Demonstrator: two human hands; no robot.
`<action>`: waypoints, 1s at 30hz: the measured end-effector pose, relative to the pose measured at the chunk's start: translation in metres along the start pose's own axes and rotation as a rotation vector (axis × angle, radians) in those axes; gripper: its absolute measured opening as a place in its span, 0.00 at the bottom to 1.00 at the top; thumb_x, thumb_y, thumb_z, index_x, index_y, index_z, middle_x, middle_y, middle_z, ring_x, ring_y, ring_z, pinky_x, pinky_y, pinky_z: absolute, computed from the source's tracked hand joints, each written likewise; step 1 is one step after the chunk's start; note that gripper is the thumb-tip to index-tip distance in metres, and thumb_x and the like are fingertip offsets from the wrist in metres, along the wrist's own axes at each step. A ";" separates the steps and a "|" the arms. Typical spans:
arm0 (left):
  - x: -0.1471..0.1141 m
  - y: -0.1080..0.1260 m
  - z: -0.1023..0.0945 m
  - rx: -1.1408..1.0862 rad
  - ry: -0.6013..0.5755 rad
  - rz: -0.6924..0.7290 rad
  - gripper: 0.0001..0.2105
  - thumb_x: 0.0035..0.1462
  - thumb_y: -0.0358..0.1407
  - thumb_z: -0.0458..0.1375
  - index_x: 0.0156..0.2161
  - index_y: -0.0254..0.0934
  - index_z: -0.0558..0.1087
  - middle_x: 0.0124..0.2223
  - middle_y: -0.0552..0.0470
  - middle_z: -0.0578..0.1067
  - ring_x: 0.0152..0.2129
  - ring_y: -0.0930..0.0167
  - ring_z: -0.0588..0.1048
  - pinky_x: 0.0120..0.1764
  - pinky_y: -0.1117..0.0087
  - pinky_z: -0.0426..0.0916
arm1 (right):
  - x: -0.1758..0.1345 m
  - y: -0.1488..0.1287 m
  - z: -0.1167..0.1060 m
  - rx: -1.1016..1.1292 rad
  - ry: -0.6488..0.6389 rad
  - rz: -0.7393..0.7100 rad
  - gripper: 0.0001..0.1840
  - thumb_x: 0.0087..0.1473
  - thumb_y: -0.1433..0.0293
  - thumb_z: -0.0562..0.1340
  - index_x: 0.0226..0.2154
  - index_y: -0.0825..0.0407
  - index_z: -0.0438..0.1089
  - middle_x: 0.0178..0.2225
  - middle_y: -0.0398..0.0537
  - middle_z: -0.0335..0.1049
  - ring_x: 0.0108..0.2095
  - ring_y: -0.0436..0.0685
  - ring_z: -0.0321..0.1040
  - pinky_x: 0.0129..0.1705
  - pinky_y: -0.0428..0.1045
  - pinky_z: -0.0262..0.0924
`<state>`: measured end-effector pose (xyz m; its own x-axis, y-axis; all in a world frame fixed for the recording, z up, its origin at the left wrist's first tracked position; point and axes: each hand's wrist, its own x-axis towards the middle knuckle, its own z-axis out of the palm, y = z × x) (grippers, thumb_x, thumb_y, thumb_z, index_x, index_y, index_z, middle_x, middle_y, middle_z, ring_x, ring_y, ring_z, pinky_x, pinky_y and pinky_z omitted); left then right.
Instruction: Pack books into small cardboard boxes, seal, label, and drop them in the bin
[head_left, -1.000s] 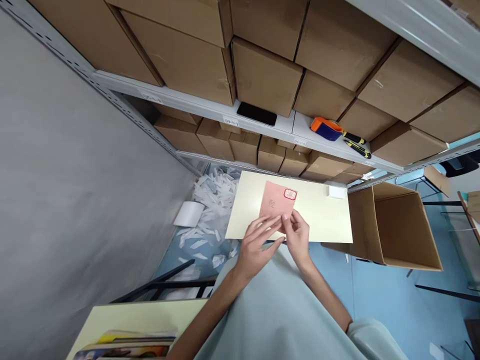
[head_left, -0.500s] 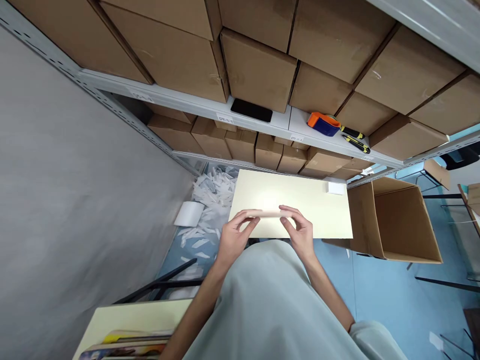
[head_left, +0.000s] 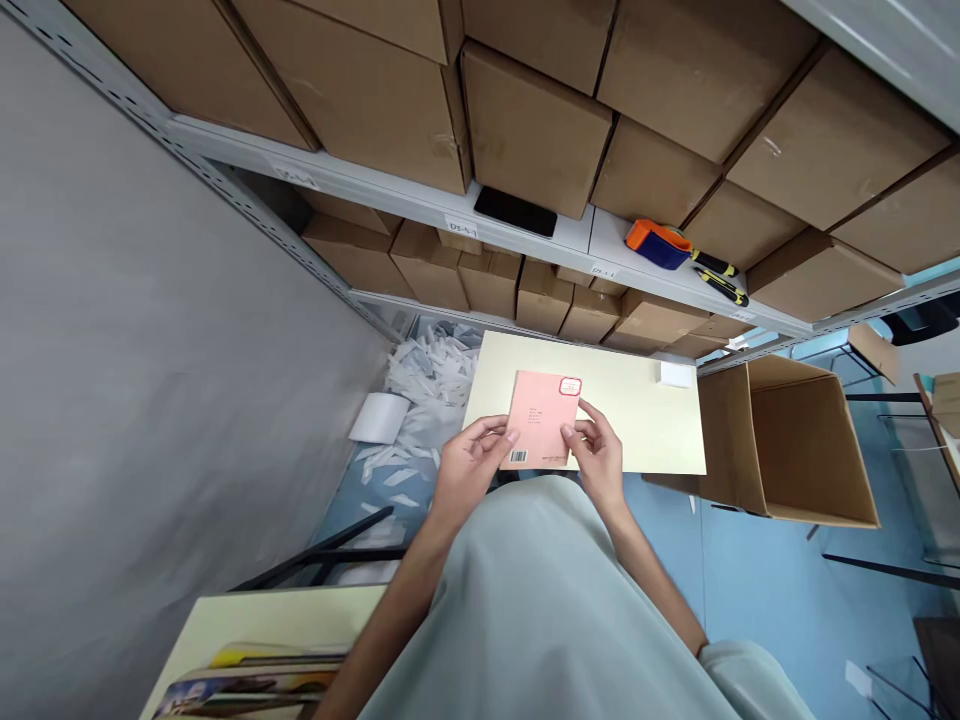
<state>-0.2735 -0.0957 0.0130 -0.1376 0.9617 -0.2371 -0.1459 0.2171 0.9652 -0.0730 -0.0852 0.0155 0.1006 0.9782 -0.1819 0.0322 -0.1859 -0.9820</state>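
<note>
A pink book (head_left: 541,415) is held up over the pale yellow table (head_left: 645,430). Its face toward me bears a barcode at the lower left, small print in the middle and a red-edged label at the upper right. My left hand (head_left: 474,455) grips the lower left edge, thumb on the near face and fingers behind. On the opposite edge, my right hand (head_left: 596,448) has its thumb pressed on the cover, the fingers partly hidden behind it.
Cardboard boxes (head_left: 532,130) fill the shelves ahead. A black phone (head_left: 515,212), an orange-and-blue tape dispenser (head_left: 658,244) and yellow-black cutters (head_left: 721,287) lie on the shelf edge. An open carton (head_left: 814,440) stands right of the table; paper scraps (head_left: 427,375) lie left. Books (head_left: 255,682) rest at lower left.
The book has turned from edge-on to showing its printed pink face. Both hands still hold it by its sides. My view has shifted slightly.
</note>
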 end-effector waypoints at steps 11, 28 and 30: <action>-0.027 0.013 0.047 0.289 -0.220 0.448 0.10 0.65 0.42 0.66 0.49 0.44 0.86 0.56 0.44 0.83 0.53 0.60 0.82 0.58 0.54 0.79 | 0.000 -0.025 0.014 0.229 -0.347 0.247 0.57 0.61 0.26 0.39 0.56 0.49 0.80 0.54 0.60 0.82 0.59 0.70 0.77 0.59 0.65 0.74; 0.038 -0.143 -0.007 0.007 0.027 -0.225 0.26 0.52 0.41 0.63 0.56 0.37 0.79 0.54 0.41 0.84 0.35 0.65 0.84 0.33 0.66 0.80 | 0.063 0.106 0.030 0.061 -0.184 0.457 0.23 0.46 0.55 0.75 0.41 0.50 0.78 0.41 0.48 0.85 0.40 0.60 0.80 0.47 0.54 0.74; 0.060 -0.167 -0.015 0.035 0.086 -0.215 0.27 0.49 0.37 0.62 0.57 0.38 0.79 0.56 0.41 0.83 0.36 0.66 0.83 0.35 0.67 0.80 | 0.088 0.131 0.038 0.013 -0.201 0.478 0.22 0.44 0.56 0.74 0.39 0.50 0.77 0.38 0.46 0.85 0.39 0.58 0.79 0.45 0.52 0.73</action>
<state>-0.2719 -0.0769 -0.1645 -0.1904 0.8750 -0.4450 -0.1468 0.4228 0.8942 -0.0977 -0.0200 -0.1311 -0.0924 0.7832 -0.6148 0.0167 -0.6162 -0.7874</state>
